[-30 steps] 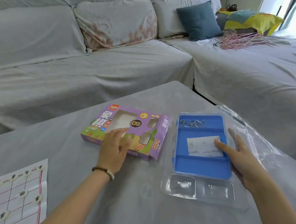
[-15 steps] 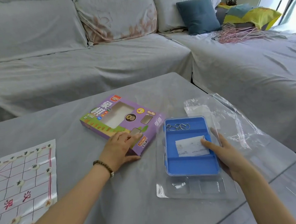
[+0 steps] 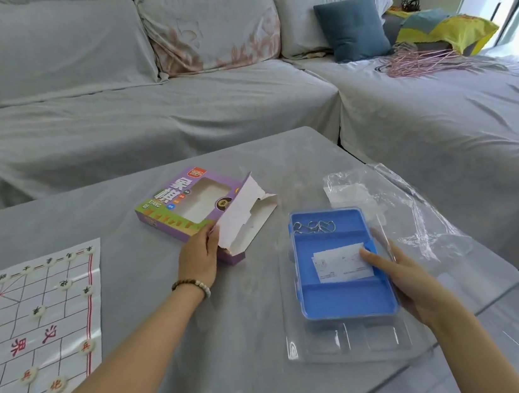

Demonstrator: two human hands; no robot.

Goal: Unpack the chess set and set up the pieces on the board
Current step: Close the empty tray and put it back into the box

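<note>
Grey table [image 3: 115,215] — left hand [image 3: 198,257] grips the open purple box [image 3: 167,206]; right hand [image 3: 409,279] holds the blue tray [image 3: 344,300].

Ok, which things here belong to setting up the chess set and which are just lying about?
For the job: purple cardboard chess box, flap open, in the left hand; red-lined white paper board; round white pieces on it.
Lying about: blue plastic tray held by the right hand; metal wire rings and white slip inside; clear plastic bag; clear blister tray.
</note>
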